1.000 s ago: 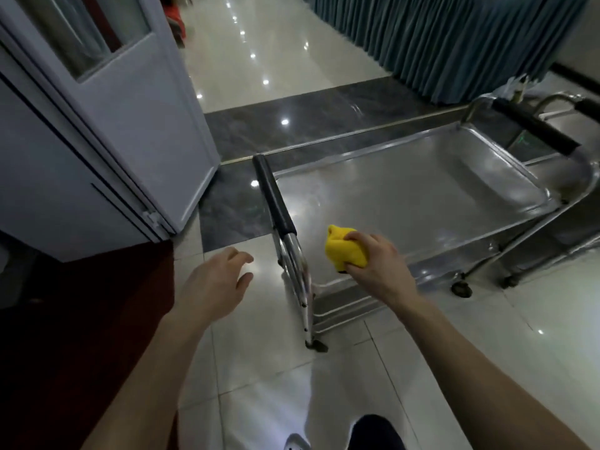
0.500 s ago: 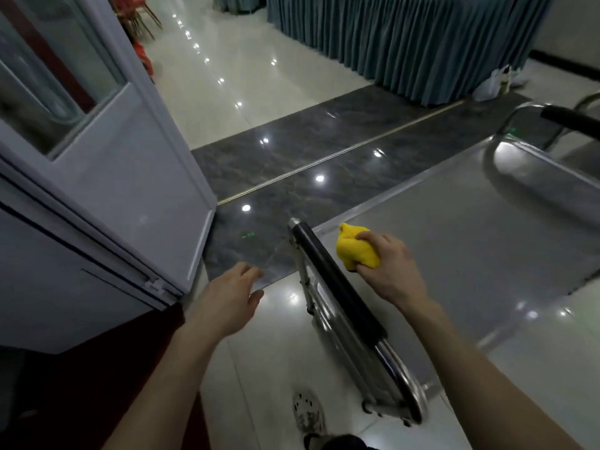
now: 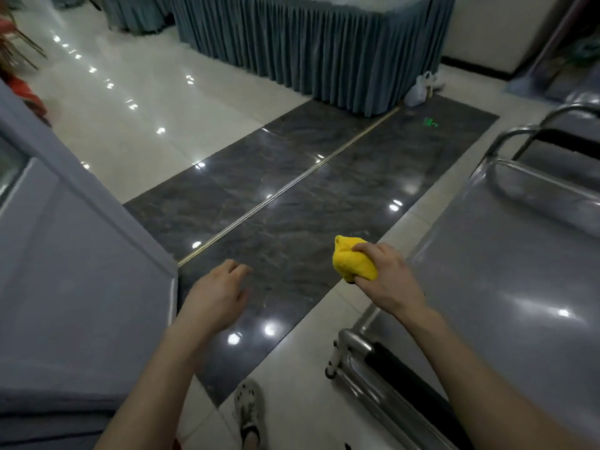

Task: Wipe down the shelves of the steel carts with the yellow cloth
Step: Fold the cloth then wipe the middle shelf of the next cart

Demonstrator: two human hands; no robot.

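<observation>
A bunched yellow cloth (image 3: 352, 259) is gripped in my right hand (image 3: 386, 280), held in the air just left of the steel cart's top shelf (image 3: 506, 287). The shelf is a shiny flat tray filling the right side of the view. The cart's black-padded handle (image 3: 402, 375) runs along its near end, under my right forearm. My left hand (image 3: 216, 293) hangs over the dark floor tiles, holding nothing, fingers loosely apart. A second steel cart (image 3: 565, 138) stands behind the first at the far right.
A grey door (image 3: 84, 274) stands open on the left. A table with a pleated blue skirt (image 3: 311, 43) is across the floor, a white plastic bag (image 3: 420, 90) at its corner. My sandalled foot (image 3: 248, 414) is on the pale tiles by the cart.
The view has swung left and closer, so the cart now lies to the right. My right hand with the cloth has left the shelf's near corner and sits beside the cart's left edge.
</observation>
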